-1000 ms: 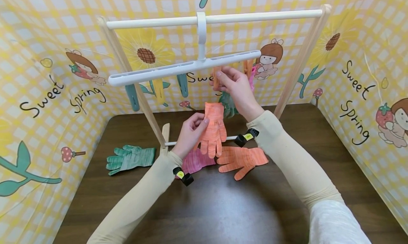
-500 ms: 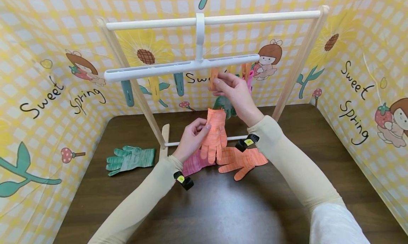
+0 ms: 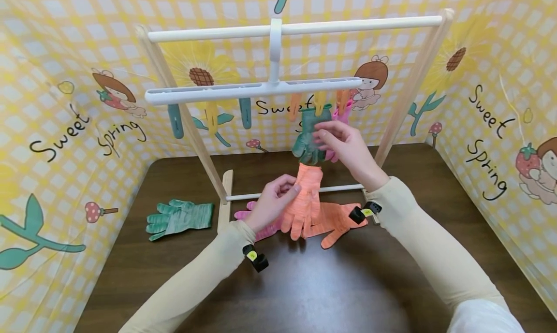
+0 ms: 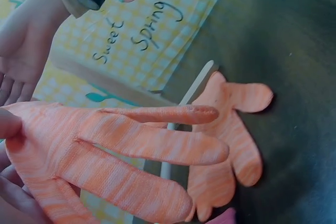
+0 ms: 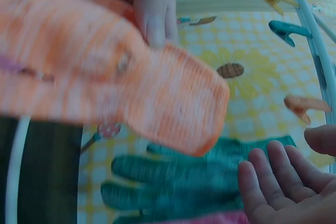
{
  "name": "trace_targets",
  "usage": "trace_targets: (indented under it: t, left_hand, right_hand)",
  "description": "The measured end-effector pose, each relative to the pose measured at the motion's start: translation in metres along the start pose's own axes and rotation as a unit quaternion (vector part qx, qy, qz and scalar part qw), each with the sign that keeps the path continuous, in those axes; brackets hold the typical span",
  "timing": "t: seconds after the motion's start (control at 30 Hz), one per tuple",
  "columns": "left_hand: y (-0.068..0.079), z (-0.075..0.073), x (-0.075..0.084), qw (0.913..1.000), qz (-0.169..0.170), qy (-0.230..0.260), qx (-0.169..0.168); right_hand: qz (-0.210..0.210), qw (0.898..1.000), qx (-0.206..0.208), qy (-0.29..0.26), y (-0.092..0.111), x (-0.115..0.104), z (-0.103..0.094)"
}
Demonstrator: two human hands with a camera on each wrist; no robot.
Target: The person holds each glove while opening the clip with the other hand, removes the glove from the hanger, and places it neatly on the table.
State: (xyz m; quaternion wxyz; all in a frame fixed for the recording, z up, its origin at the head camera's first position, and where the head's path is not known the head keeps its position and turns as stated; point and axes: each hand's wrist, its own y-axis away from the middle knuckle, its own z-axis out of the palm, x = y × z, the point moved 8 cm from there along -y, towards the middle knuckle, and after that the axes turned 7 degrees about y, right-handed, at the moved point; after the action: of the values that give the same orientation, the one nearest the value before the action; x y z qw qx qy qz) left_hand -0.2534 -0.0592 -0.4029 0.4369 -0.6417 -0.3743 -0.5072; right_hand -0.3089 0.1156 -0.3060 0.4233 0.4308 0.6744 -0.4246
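My left hand [image 3: 278, 197] pinches an orange glove [image 3: 304, 197] near its cuff, thumb in front. The glove hangs with its fingers downward, in front of the rack. My right hand [image 3: 345, 142] is just above and right of it, fingers loosely bent and holding nothing. Behind the right hand a green glove [image 3: 310, 123] hangs from a yellow clothespin [image 3: 319, 101] on the white hanger [image 3: 252, 90]. A pink glove [image 3: 342, 111] hangs further right, partly hidden. An orange clothespin [image 3: 295, 107] left of the green glove holds nothing. In the right wrist view, the orange glove's cuff [image 5: 178, 103] points toward the right hand.
The hanger hooks over the rack's white rod [image 3: 209, 32]. Left on it are blue clothespins [image 3: 175, 121] and a yellow one [image 3: 212, 118]. On the table [image 3: 278, 284] lie a green glove [image 3: 180, 218], a pink glove [image 3: 267, 230] and a second orange glove [image 3: 341, 222].
My right hand has let go of the orange clothespin and moved right and down. My left hand has lowered the orange glove and shifted it right. The hanger has swung level.
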Motion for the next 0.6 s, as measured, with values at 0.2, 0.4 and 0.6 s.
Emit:
trace_targets:
  t: [0.2,0.4,0.6]
  left_hand:
    - [0.002,0.026,-0.007,0.9976,-0.032,-0.012,-0.06]
    - [0.005,0.062,-0.017,0.9873,-0.045,-0.055,-0.142]
    - [0.014,0.097,-0.03,0.969,-0.065,-0.079,-0.225]
  right_hand:
    - [0.016,0.997,-0.006,0.072,0.02,0.016,-0.02]
    - [0.032,0.993,-0.02,0.109,0.038,0.036,-0.032]
    - [0.045,0.99,-0.026,0.13,0.047,0.057,-0.041]
